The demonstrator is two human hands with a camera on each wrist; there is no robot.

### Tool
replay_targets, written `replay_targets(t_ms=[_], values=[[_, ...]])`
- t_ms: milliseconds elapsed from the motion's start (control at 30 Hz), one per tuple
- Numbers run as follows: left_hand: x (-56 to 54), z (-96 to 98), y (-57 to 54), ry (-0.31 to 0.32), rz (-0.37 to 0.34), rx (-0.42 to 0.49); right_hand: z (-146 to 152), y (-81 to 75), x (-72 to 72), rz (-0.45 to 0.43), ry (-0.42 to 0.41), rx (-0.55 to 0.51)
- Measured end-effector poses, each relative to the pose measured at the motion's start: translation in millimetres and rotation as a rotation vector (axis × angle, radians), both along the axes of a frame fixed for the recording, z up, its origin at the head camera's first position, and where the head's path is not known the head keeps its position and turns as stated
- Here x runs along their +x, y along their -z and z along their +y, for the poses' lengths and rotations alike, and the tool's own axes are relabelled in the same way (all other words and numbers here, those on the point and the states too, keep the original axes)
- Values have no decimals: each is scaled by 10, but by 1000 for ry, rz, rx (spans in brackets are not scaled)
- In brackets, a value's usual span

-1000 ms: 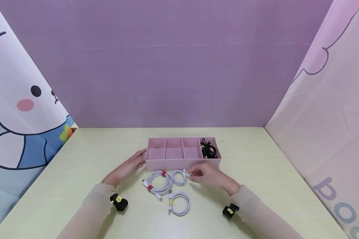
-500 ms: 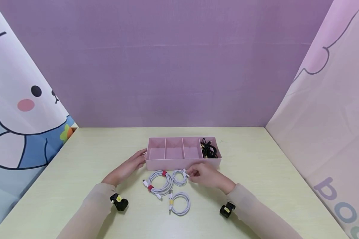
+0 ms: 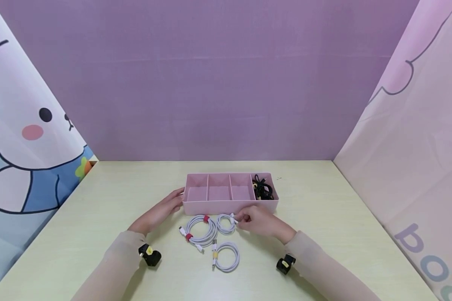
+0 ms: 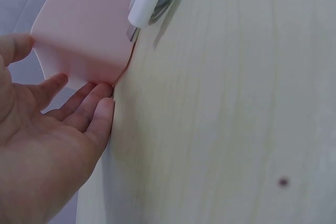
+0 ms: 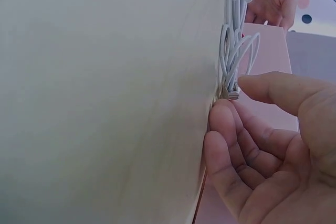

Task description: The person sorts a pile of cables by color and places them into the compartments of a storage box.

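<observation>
In the head view, my left hand [image 3: 163,210] rests its fingers against the left end of the pink divided box [image 3: 229,207]; in the left wrist view they touch its end wall. My right hand [image 3: 261,221] has thumb and fingertips at the connector of the small coiled white cable [image 3: 219,225], in front of the box. The right wrist view shows that connector [image 5: 234,96] between thumb and index fingertip, the other fingers curled. Beside it lies a larger coiled white cable [image 3: 212,238] with red ties. Nearer me lies another coiled white cable [image 3: 236,261] with a yellow tie.
Black cables [image 3: 263,190] fill the box's rightmost compartment; its other compartments hold nothing visible. The box stands on a pale wooden table [image 3: 135,184]. A purple backdrop [image 3: 218,104] rises behind, with printed cloths at both sides.
My right wrist has shifted slightly left, while its fingertips stay at the small cable's connector. The left hand, the box and the cables look unmoved.
</observation>
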State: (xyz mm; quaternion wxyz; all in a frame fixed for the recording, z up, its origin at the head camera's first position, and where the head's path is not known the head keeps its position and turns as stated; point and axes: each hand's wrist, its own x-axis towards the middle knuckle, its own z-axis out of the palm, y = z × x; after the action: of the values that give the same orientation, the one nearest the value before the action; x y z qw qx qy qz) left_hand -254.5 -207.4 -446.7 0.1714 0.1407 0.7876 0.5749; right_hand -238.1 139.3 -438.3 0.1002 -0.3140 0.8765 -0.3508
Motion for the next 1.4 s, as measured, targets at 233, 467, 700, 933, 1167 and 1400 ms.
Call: replay_targets(t_ms=[233, 467, 700, 933, 1167, 1400], values=[[-2, 0, 8, 3, 7, 5, -27, 0, -21, -13, 27, 23], [-2, -10, 11, -4, 0, -8, 3, -11, -35, -19, 7, 48], [-5, -12, 16, -14, -6, -13, 46, -26, -6, -20, 19, 67], [-2, -11, 12, -14, 3, -12, -50, -47, 15, 15, 37, 101], [-8, -13, 14, -23, -14, -23, -118, -83, 35, 1, 63, 140], [-10, -9, 12, -14, -7, -2, -99, -67, 31, -29, 40, 122]])
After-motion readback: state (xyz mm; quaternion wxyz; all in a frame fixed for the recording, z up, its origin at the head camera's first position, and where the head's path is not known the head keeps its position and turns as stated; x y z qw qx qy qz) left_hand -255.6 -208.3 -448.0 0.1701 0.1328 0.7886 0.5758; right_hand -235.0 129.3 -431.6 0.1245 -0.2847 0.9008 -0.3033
